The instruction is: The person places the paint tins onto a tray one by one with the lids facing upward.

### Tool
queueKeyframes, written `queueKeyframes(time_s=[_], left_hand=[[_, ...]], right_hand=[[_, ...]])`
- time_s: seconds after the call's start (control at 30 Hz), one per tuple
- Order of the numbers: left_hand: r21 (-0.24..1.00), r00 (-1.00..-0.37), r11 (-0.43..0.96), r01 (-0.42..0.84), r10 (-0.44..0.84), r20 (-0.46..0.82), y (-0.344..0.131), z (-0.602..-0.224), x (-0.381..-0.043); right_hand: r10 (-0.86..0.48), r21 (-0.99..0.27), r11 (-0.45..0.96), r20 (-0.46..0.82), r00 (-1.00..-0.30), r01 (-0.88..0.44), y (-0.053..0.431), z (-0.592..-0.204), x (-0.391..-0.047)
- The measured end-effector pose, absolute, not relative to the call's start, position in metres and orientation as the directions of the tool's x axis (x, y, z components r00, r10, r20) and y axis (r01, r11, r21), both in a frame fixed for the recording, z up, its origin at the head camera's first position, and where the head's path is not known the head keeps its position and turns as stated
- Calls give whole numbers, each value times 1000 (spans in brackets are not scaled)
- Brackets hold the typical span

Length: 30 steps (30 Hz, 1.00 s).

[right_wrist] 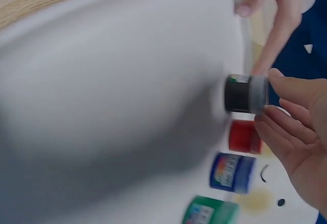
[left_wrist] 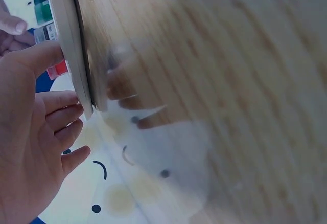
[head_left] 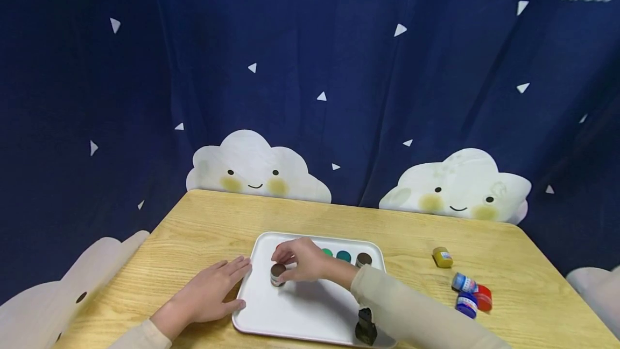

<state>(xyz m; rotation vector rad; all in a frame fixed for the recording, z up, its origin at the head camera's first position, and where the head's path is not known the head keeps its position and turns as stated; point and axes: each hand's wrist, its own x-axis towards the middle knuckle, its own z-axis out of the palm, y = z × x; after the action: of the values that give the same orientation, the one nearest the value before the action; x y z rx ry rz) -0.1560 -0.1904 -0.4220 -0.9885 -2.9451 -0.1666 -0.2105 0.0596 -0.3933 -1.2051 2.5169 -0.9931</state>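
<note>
A white tray [head_left: 319,311] lies on the wooden table. My right hand [head_left: 304,260] pinches a small dark paint jar [right_wrist: 239,93] by its lid, thumb on one side and fingers on the other, over the left part of the tray. In the right wrist view a red jar [right_wrist: 244,136], a blue jar [right_wrist: 231,173] and a green jar [right_wrist: 209,213] form a row beside it. Palm down and fingers stretched out, my left hand [head_left: 213,290] rests at the tray's left edge, its fingertips right at the rim in the left wrist view.
Along the tray's far side stand a teal-lidded jar [head_left: 343,256] and a brown-lidded jar [head_left: 364,259]. On the table to the right lie a yellow jar [head_left: 443,257], a light blue jar [head_left: 464,283], a red jar [head_left: 483,298] and a dark blue jar [head_left: 466,305].
</note>
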Motion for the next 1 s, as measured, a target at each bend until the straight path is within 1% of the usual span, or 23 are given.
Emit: queueKeyframes(time_s=[0.07,0.23,0.4,0.57,0.8,1.0], left_hand=[[86,-795,790,607,603,75,-190,-423,-156],[75,-789,786,614,607,97,-190,-424,-156],[105,-804,797,594,591,60,-190,-421,-155],[105,-810,804,585,584,46,-192,-419,-154],[102,-797,791,604,601,63,-191,-420,-155],[104,-803,796,596,594,53,-189,-420,-155]], right_hand=[[-751,-632,448,117,-650,-632,65,-387,-209],[-744,-665,451,87,-662,-595,85,-374,-205],[-732,-675,472,59,-679,-568,113,-369,-199],[-709,-657,485,91,-699,-577,146,-369,-192],[-649,-643,532,109,-753,-551,188,-362,-178],[-623,-624,556,125,-772,-549,224,-364,-167]])
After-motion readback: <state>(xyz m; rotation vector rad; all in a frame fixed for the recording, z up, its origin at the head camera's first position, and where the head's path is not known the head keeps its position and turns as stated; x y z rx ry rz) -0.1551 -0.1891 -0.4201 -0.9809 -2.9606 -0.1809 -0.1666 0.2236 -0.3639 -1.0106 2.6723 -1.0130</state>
